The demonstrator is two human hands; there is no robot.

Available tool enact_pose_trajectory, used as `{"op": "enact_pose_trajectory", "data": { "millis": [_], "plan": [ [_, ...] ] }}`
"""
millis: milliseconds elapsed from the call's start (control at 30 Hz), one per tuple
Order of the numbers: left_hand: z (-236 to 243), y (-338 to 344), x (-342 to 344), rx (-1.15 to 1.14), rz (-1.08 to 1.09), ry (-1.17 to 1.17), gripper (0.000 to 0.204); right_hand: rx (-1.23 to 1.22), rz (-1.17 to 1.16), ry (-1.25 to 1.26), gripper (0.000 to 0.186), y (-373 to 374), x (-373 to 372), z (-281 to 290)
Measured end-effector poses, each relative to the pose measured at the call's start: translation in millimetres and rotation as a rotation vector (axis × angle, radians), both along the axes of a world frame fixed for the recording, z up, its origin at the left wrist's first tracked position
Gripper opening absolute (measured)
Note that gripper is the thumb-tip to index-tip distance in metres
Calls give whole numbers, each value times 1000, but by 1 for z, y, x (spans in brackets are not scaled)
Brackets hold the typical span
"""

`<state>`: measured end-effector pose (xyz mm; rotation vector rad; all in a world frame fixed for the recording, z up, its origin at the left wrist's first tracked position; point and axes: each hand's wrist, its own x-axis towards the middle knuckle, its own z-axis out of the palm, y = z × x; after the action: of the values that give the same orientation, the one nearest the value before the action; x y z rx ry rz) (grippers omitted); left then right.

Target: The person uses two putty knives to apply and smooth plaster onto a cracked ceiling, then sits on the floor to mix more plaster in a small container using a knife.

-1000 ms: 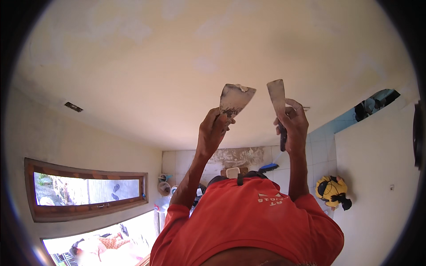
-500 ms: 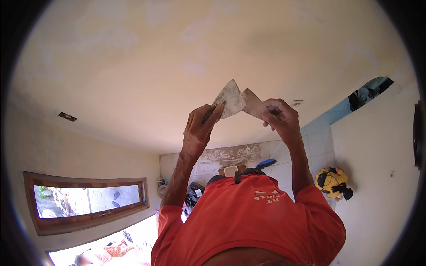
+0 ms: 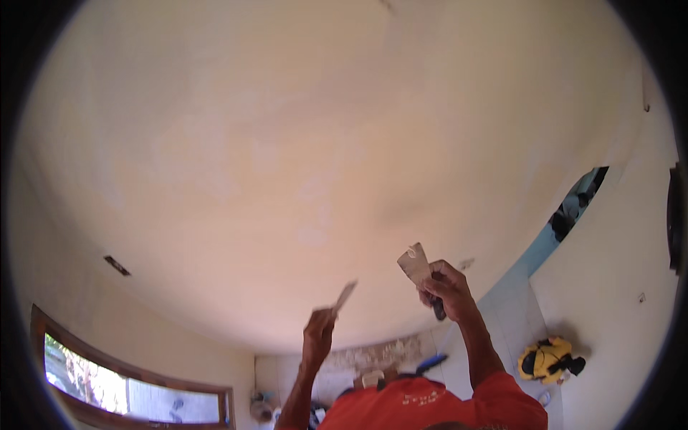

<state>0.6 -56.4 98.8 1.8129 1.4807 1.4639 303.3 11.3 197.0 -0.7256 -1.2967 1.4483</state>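
My right hand (image 3: 451,288) is closed around a putty knife (image 3: 413,266). Its dark handle shows below the fingers, and a small white dab, perhaps putty, sits near the blade's far edge. In my left hand (image 3: 318,334) is a second putty knife (image 3: 347,294), seen almost edge-on, so its blade face is hidden. The two blades are apart. Both hands are raised in front of a broad cream wall (image 3: 308,179) with paler patches; whether either blade touches it, I cannot tell.
A wood-framed window (image 3: 129,401) is at lower left, near a dark wall box opening (image 3: 117,266). Behind my right arm, a person in yellow (image 3: 550,360) is low on the tiled floor. A blue broom head (image 3: 431,362) lies by the stained floor strip. A doorway (image 3: 577,204) opens at right.
My view has tilted up, showing more wall. The two blades, close together before, have separated. My left blade has turned edge-on, and the right one now points upward with a white dab on it.
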Motion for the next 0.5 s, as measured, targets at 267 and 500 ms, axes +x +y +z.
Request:
{"op": "enact_pose_trajectory", "data": {
  "millis": [267, 500],
  "plan": [
    [-47, -18, 0, -314, -54, -214, 17, 166, -48, -359, 29, 38, 31, 112],
    [-80, -38, -6, -413, -48, -278, 21, 702, -278, -480, 45, 61, 28, 218]
  ]
}}
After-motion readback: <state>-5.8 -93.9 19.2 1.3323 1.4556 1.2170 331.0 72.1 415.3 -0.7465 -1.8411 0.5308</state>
